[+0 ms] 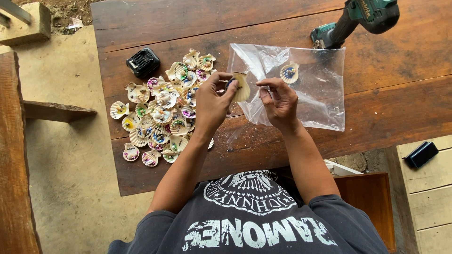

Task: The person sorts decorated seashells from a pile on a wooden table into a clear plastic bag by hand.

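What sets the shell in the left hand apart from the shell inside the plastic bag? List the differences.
The shell in the left hand is pinched in the fingers and turned edge-on, its decoration mostly hidden; the shell in the bag lies flat behind clear plastic bag, its blue decoration facing up. The held one sits at the bag's mouth, which the right hand holds. Both are cream scallop shells.

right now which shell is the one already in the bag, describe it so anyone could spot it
Start at the dark wooden table, then find the clear plastic bag lying right of the big shell pile. One decorated scallop shell lies inside it near the top edge, below the green power drill; it lies alone, seen through plastic.
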